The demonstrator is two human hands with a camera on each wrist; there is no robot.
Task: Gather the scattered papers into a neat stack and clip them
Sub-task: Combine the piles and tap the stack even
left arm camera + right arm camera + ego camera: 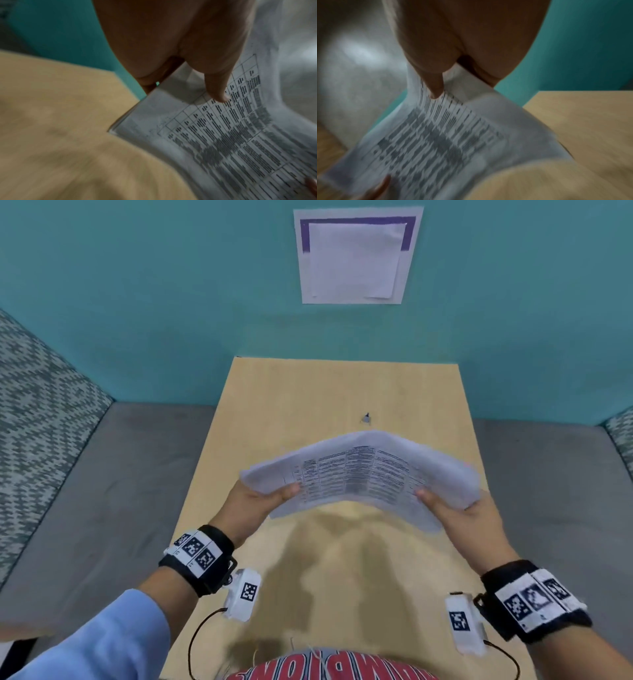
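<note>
Item: bundle of white printed paper sheets (359,474), table of dark text on the top page; held in the air above the light wooden tabletop (342,385), bowed upward at the middle.
My left hand (255,499): grips the bundle's left end, thumb on top, fingers beneath.
My right hand (459,513): grips the right end likewise, thumb pressed on the print.
Small dark binder clip (366,418): on the tabletop beyond the sheets, apart from them.
Teal wall (171,302): white paper notice (356,258) pinned on it.
</note>
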